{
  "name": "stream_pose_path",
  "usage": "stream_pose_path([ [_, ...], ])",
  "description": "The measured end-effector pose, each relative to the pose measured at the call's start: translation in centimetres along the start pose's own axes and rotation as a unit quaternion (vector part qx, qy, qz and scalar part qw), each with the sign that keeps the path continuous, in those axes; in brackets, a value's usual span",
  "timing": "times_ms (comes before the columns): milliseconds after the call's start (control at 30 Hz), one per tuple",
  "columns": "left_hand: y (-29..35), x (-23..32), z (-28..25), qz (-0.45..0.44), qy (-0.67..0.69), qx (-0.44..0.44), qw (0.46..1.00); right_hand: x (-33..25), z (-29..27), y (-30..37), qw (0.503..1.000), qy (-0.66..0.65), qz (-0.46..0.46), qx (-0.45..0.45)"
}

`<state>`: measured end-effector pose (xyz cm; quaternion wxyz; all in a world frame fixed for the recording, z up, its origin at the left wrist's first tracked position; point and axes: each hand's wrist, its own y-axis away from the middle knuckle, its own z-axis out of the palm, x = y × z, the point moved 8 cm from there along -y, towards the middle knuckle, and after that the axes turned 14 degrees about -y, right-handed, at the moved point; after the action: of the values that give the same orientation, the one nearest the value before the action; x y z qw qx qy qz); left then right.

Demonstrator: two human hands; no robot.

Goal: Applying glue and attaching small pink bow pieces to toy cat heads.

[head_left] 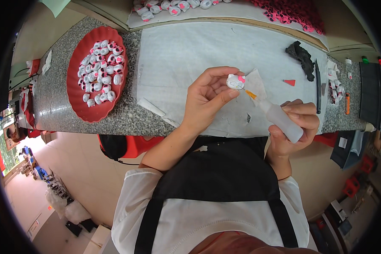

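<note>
Between the thumb and fingers of my left hand [209, 95] is a small white figurine head [235, 81] with a pink patch at its upper right. My right hand [298, 122] grips a translucent white squeeze bottle [283, 122], tilted so that its orange-tipped nozzle points up and left. The thin needle end of the nozzle is at the lower edge of the figurine head; whether it touches cannot be made out. Behind the nozzle, a piece of white paper [256, 82] stands out against the white sheet [169, 55] covering the worktop.
At the left, a red scalloped tray [74, 84] holds many white-and-pink heads. A shelf at the back bears more white heads [175, 10] and a pile of pink pieces [290, 15]. Right of my hands lie a crumpled black plastic piece [301, 59], a red scrap [289, 82] and an orange lighter-like stick [347, 103].
</note>
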<state>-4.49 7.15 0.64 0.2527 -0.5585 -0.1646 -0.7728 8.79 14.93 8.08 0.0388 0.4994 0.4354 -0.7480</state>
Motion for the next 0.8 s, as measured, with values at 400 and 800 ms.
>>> stream_pose_path([
  [400,-0.05,-0.32,-0.11,-0.007,0.000,0.001,1.000,-0.12,0.35,-0.18,0.998,-0.054,0.002,-0.034],
  [800,0.07,-0.45,0.08,-0.021,0.002,-0.012,1.000,-0.33,0.41,-0.22,0.999,-0.035,-0.019,-0.031],
])
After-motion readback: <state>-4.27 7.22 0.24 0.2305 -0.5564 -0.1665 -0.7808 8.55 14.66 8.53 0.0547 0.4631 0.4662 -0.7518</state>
